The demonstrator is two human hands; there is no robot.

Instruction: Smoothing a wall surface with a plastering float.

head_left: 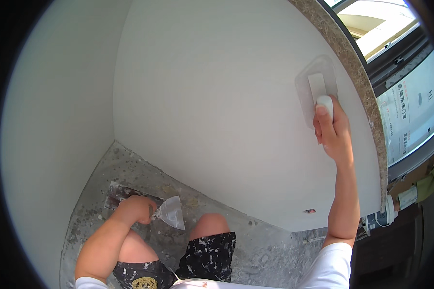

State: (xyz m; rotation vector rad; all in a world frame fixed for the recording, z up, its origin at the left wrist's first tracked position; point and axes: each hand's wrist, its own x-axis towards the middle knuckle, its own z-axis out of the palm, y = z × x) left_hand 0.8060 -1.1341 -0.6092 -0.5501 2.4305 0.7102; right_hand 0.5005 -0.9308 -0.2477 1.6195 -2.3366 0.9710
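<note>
My right hand (pixel 333 129) is closed round the white handle of a translucent plastic trowel (pixel 317 85). The trowel lies flat on the white wall (pixel 212 96), close to the stone sill. Low on the left, my left hand (pixel 137 210) is closed round the handle of a putty knife (pixel 172 213), its wide pale blade pointing right. A dark flat trowel (pixel 115 193) with white-smeared edges sticks out beyond the same hand. Whether my left fingers also grip that dark trowel is hidden.
A brown speckled sill (pixel 359 72) curves along the wall's upper right, below a dark-framed window (pixel 400 62). Grey concrete floor (pixel 260 245) with white spots meets the wall. A small hole (pixel 309 211) with reddish bits sits low in the wall. A white bucket (pixel 385 214) stands far right.
</note>
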